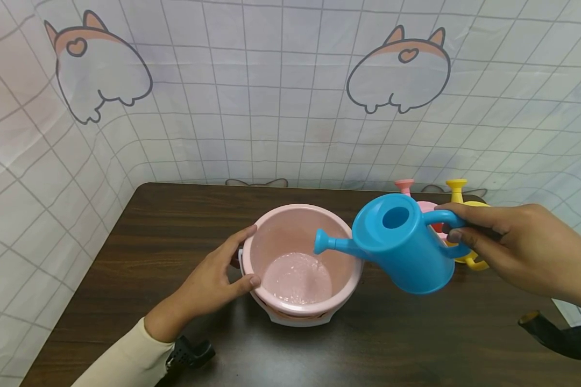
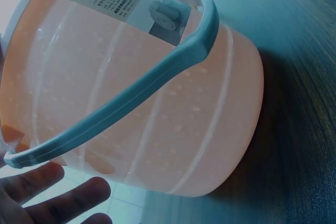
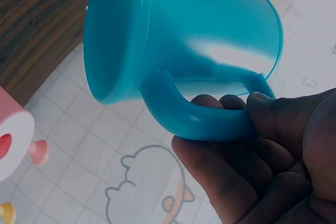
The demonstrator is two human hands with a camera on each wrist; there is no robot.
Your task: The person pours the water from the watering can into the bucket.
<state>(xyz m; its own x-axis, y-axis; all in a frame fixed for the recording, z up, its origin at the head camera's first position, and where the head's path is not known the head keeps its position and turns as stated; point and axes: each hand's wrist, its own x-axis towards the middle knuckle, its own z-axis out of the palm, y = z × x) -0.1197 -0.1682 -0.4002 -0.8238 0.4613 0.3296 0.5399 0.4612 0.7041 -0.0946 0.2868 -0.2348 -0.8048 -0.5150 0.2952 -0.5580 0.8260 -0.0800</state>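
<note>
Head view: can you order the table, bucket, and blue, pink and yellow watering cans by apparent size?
1. Table
2. Bucket
3. Blue watering can, perhaps enlarged by nearness
4. Pink watering can and yellow watering can: unsure, both partly hidden

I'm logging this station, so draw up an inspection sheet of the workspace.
Surface: dark wood-grain table.
Job's things: pink bucket upright, its base glistening as if wet; blue watering can raised, spout over the bucket.
Clutter: pink watering can, yellow watering can behind the blue one; unidentified black curved piece at right edge.
Hands: left hand touches the bucket's rim; right hand grips the blue can's handle.
Cables: nothing clearly seen.
Surroundings: pale gridded backdrop with cartoon animals.
</note>
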